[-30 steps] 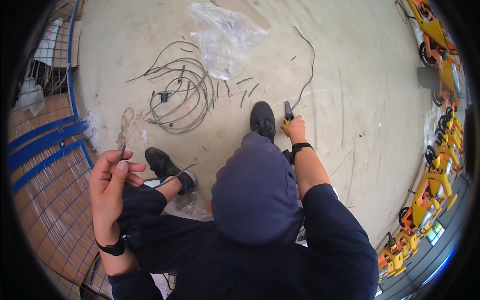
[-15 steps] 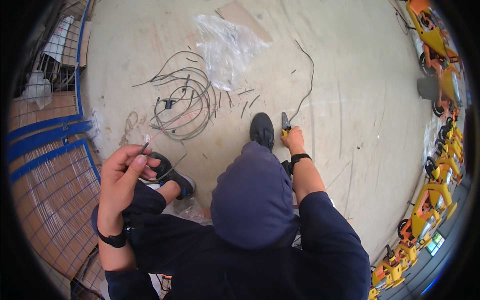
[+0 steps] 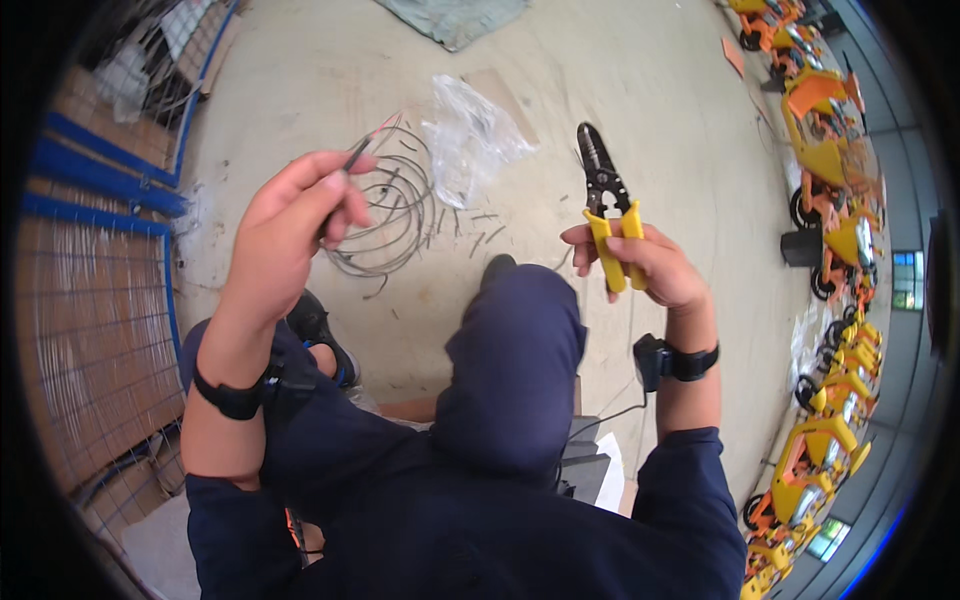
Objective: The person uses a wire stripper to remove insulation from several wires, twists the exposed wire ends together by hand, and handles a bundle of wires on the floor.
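Note:
My left hand pinches a dark cable between thumb and fingers. At the cable's upper end thin reddish wires stick out. My right hand is wrapped round the yellow handles of a wire stripper, held up with its black jaws pointing away from me. Between the two hands is a wide gap, so the tool and the cable are apart. Beyond my left hand, a loose coil of grey cable lies on the floor, partly hidden by the fingers.
Short dark cable offcuts and a crumpled clear plastic sheet lie on the concrete floor. Blue-framed mesh cages stand along the left. Yellow and orange wheeled machines line the right. A grey-green sheet lies far ahead.
My right hand has lifted the wire stripper off the floor area near my shoe. My left hand has risen and moved away from me, still holding the cable. The view has shifted.

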The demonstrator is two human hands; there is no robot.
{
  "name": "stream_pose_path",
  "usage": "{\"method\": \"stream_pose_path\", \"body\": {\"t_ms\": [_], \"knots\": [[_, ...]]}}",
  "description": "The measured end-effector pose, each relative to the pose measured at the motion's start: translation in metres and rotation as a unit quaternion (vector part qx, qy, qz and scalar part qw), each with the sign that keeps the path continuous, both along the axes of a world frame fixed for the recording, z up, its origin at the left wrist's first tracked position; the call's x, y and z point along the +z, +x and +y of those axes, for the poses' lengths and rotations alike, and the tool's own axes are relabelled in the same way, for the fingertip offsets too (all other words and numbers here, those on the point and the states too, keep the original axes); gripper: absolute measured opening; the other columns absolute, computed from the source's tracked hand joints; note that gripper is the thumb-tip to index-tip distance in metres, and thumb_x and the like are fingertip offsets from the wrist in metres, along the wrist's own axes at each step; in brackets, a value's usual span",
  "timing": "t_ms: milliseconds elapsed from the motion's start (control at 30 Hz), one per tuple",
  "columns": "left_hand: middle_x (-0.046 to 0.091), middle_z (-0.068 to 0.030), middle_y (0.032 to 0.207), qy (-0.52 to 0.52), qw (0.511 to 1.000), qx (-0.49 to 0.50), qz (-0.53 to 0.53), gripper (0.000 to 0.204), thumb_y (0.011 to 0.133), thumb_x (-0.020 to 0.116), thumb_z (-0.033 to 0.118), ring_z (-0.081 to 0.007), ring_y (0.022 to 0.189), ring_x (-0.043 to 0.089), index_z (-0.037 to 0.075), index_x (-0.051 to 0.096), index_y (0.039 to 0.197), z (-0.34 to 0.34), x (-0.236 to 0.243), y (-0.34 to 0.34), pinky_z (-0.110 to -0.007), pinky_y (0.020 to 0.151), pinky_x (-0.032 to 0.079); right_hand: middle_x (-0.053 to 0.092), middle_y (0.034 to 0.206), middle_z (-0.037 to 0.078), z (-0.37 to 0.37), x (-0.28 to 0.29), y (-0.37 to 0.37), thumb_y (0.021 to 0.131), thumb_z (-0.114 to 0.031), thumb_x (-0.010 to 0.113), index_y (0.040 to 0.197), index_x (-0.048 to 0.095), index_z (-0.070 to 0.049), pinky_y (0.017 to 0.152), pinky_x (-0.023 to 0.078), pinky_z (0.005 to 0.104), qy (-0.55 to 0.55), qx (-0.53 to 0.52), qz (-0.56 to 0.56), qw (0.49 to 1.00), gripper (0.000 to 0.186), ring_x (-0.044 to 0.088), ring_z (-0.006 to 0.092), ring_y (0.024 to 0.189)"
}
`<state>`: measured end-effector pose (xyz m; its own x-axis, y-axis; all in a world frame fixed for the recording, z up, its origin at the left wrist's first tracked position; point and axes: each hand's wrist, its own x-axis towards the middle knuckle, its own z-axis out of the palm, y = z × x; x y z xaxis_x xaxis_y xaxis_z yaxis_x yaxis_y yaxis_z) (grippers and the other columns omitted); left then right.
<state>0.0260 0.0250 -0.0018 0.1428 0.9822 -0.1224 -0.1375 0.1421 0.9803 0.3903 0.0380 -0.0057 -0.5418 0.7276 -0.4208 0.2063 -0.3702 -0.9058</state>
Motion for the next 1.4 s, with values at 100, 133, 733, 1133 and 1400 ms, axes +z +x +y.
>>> {"method": "stream_pose_path", "body": {"t_ms": [100, 133, 733, 1133, 1400], "knots": [[0.066, -0.0114, 0.088, 0.072, 0.997, 0.031, -0.022, 0.027, 0.100, 0.046, 0.015, -0.0059, 0.059, 0.047, -0.003, 0.053, 0.118, -0.008, 0.024, -0.003, -0.019, 0.054, 0.040, 0.064, 0.105, 0.011, 0.005, 0.052, -0.051, 0.092, -0.022, 0.046, 0.129, 0.051, 0.007, 0.053, 0.050, 0.0218, 0.026, 0.077, 0.014, 0.997, 0.047, 0.061, 0.0146, 0.088], [0.066, -0.0114, 0.088, 0.078, 0.996, 0.047, -0.017, 0.027, 0.100, 0.046, 0.015, -0.0059, 0.059, 0.047, -0.003, 0.053, 0.118, -0.012, 0.030, -0.006, -0.019, 0.054, 0.040, 0.063, 0.107, 0.012, 0.003, 0.061, -0.068, 0.091, -0.020, 0.047, 0.132, 0.047, 0.008, 0.054, 0.051, 0.0223, 0.018, 0.093, 0.044, 0.995, 0.050, 0.062, 0.0157, 0.092], [0.066, -0.0100, 0.077, 0.145, 0.981, 0.110, 0.066, 0.023, 0.098, 0.050, 0.014, -0.0036, 0.051, 0.049, -0.002, 0.054, 0.114, -0.042, 0.030, -0.036, -0.017, 0.043, 0.041, 0.054, 0.128, 0.015, -0.027, 0.031, -0.172, 0.088, -0.005, 0.043, 0.135, 0.043, 0.004, 0.085, 0.054, 0.0349, -0.186, 0.199, 0.105, 0.956, 0.048, 0.056, 0.0243, 0.116], [0.067, -0.0098, 0.078, 0.215, 0.967, 0.095, 0.094, 0.020, 0.097, 0.052, 0.009, -0.0027, 0.052, 0.050, -0.002, 0.053, 0.114, -0.037, 0.023, -0.026, -0.016, 0.046, 0.041, 0.052, 0.129, 0.013, -0.024, 0.036, -0.164, 0.088, -0.003, 0.042, 0.131, 0.045, 0.004, 0.085, 0.054, 0.0347, -0.207, 0.176, 0.140, 0.952, 0.044, 0.055, 0.0249, 0.116], [0.068, -0.0089, 0.087, 0.265, 0.936, 0.071, 0.219, 0.018, 0.094, 0.055, 0.002, -0.0047, 0.067, 0.059, -0.001, 0.056, 0.112, -0.040, 0.022, -0.025, -0.015, 0.055, 0.044, 0.053, 0.125, 0.011, -0.031, 0.036, -0.160, 0.089, -0.005, 0.045, 0.133, 0.043, 0.002, 0.085, 0.053, 0.0319, -0.164, 0.143, 0.116, 0.969, 0.045, 0.057, 0.0196, 0.112]]}}
